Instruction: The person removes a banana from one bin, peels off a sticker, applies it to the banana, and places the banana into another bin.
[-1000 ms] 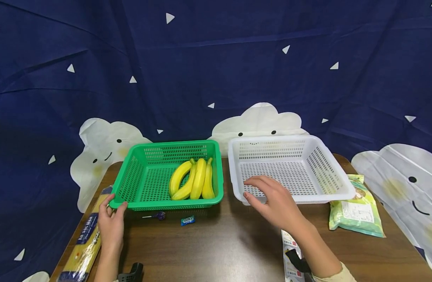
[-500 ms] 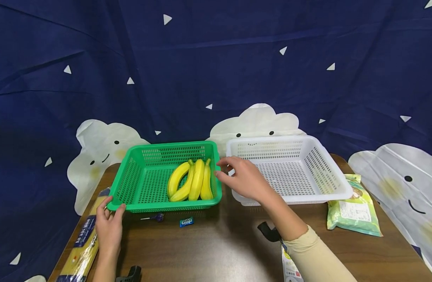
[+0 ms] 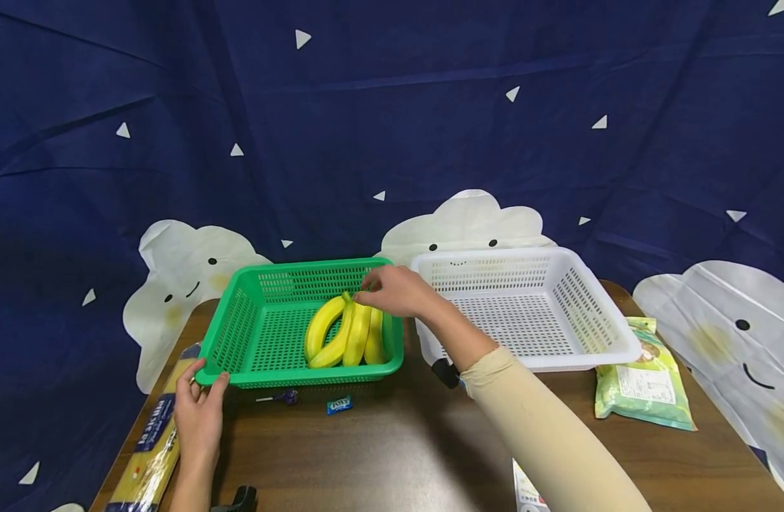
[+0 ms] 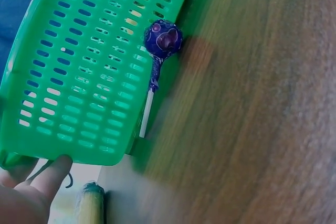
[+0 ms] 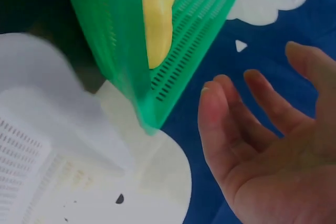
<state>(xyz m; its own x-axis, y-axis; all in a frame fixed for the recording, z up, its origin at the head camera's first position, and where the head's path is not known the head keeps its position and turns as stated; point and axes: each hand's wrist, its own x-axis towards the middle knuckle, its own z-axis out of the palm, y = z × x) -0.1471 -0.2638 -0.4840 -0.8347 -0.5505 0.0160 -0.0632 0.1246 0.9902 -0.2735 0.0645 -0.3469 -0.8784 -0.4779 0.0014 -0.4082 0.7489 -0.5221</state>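
Observation:
A green plastic basket (image 3: 289, 378) holds several yellow bananas (image 3: 358, 338) along its right side. My left hand (image 3: 200, 412) grips the basket's near left corner, thumb on the front and fingers around the rim; the left wrist view shows its fingertips at that corner. Over the basket's right rim reaches my right hand (image 3: 401, 291), its fingertips right at the banana tops in the head view. In the right wrist view its fingers are loosely bent with nothing between them. A purple-wrapped lollipop (image 4: 163, 39) lies by the basket's front wall.
A white basket (image 3: 577, 361) stands right of the green one. A small blue candy packet (image 3: 339, 405) lies in front. A long yellow pack (image 3: 151, 441) lies at the left edge, a green snack bag (image 3: 647, 384) at the right. Behind hangs a dark blue curtain (image 3: 392, 128).
My right hand has moved left from above the white basket, across the gap, to the bananas in the green basket. My left hand has stayed on the green basket's corner.

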